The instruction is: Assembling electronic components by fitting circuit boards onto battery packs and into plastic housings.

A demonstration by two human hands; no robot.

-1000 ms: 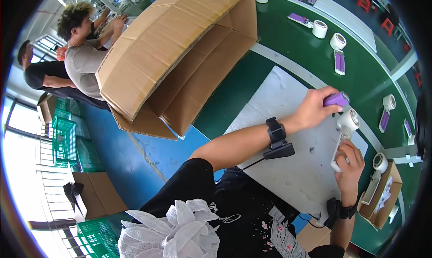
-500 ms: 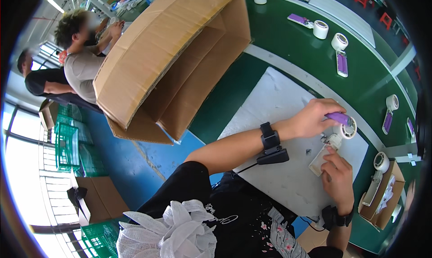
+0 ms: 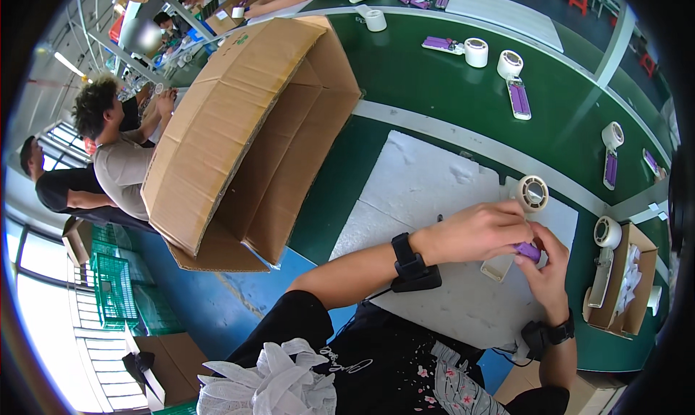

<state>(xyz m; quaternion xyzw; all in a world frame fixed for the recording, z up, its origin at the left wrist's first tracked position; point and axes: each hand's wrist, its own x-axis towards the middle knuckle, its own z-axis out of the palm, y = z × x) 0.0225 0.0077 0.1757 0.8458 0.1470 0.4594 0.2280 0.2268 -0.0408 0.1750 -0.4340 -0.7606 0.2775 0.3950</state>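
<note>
My left hand point(image 3: 481, 230) reaches across with its fingers closed in a pinch at a purple battery point(image 3: 528, 252). From the other side, the thumb and fingers of my right hand point(image 3: 548, 269) grip the same battery. The fingers partly cover it, and the fingertips of my left hand are hard to make out. Just beyond the hands lies the round white head of a handheld fan point(image 3: 533, 193). Below my left hand, the end of a pale open handle shell point(image 3: 497, 267) shows on the white foam sheet point(image 3: 405, 191). My left hand hides the stretch between shell and fan head.
A large open cardboard box point(image 3: 217, 147) stands to the left. Along the green bench lie fans with purple batteries, such as one fan point(image 3: 518, 96) at the back. On the right, a small carton point(image 3: 626, 288) holds white pieces, with another fan point(image 3: 607, 233) leaning there. Co-workers sit at far left.
My left hand has brought the purple battery down toward my right hand. My right hand has left the handle shell and now grips the battery. The whole view has shifted somewhat.
</note>
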